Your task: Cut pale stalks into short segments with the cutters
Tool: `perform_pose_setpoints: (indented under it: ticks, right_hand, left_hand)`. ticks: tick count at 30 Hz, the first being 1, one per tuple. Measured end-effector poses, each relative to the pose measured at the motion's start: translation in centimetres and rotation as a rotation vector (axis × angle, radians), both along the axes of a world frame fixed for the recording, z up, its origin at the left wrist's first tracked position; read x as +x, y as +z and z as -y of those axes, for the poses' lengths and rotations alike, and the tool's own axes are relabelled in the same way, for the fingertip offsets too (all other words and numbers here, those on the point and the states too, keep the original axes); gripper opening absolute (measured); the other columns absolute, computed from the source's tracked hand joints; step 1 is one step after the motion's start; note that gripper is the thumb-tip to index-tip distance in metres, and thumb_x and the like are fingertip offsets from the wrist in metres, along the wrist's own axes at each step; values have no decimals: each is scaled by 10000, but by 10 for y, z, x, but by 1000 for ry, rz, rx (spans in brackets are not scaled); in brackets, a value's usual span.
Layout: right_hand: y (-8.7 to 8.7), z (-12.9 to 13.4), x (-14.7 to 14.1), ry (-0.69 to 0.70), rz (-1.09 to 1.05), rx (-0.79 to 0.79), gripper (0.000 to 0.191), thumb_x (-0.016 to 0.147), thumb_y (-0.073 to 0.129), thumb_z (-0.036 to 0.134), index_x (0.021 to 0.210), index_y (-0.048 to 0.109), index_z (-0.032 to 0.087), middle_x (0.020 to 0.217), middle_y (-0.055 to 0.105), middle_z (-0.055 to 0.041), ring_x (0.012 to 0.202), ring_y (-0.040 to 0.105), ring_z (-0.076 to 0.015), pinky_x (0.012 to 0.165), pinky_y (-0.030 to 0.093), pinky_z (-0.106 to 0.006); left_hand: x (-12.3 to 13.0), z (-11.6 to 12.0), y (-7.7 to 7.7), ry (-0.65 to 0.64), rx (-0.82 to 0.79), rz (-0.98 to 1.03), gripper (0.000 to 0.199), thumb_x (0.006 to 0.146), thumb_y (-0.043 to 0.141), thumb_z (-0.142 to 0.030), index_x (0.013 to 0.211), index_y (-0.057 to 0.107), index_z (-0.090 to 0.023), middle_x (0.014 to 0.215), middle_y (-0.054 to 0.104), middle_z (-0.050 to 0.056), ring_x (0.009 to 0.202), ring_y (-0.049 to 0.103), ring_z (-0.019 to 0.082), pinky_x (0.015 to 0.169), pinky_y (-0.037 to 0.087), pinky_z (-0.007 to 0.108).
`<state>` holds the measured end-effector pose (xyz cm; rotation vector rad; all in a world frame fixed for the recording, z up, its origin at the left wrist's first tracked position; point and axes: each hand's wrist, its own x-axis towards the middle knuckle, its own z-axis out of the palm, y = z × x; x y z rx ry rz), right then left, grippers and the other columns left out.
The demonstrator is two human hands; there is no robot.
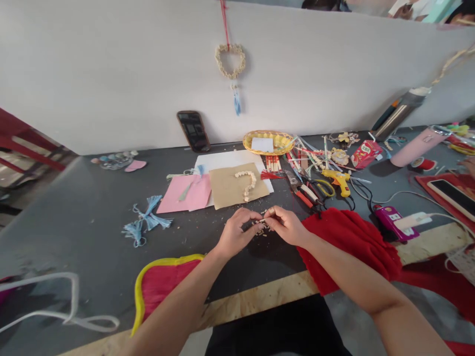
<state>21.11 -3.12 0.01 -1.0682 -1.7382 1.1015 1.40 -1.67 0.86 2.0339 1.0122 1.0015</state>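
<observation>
My left hand [237,231] and my right hand [288,225] meet over the dark table, fingertips pinched close together. Between them is a small pale stick-like piece [261,220], gripped from both sides. Under the fingers, several loose pale bits [264,234] lie scattered on the tabletop, partly hidden by the hands. Just beyond sits a sheet of brown paper [226,188]. On it lies a curved row of pale pieces [254,180], shaped like a hook. A heart-shaped wreath [216,58] with a blue tassel [237,103] hangs on the wall ahead.
Blue tassels [150,217] and pink paper [196,194] lie left. A phone [193,130] leans on the wall beside a wicker basket [285,143]. Pliers [302,193], a yellow glue gun [337,181], red cloth [345,237] and a purple power strip [393,222] are at right.
</observation>
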Motion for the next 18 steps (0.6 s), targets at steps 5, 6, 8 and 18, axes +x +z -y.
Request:
perform_pose_setpoints:
  ticks: [5, 6, 8, 18]
  right_hand:
    - [-5, 0, -2, 40, -29, -88, 220, 932, 527, 414, 909, 570, 199, 747, 573, 21, 599, 522, -92, 590, 434, -221]
    - [-5, 0, -2, 45, -21, -74, 218, 933, 524, 410, 909, 571, 198, 746, 573, 20, 608, 523, -93, 599, 434, -222]
    - [-4, 0, -2, 56, -9, -42, 203, 937, 517, 389, 907, 574, 196, 758, 587, 15, 628, 530, -97, 620, 436, -224]
    - [-3, -1, 1, 87, 55, 62, 138, 929, 516, 297, 881, 588, 190, 777, 630, 3, 690, 556, -115, 672, 434, -229]
  left_hand:
    - [0, -1, -4, -25, 53, 22, 106, 893, 610, -263, 829, 679, -212, 805, 703, 37, 805, 628, 168, 791, 499, 314]
    - [0, -1, -5, -26, 55, 22, 113, 895, 607, -263, 823, 676, -211, 799, 701, 38, 803, 628, 168, 787, 501, 313]
    - [1, -1, -5, -27, 64, 22, 103, 897, 606, -261, 841, 676, -210, 809, 704, 40, 806, 631, 169, 781, 503, 312]
    - [0, -1, -7, -53, 169, 22, 66, 881, 626, -216, 929, 671, -211, 875, 718, 46, 843, 644, 170, 795, 517, 312]
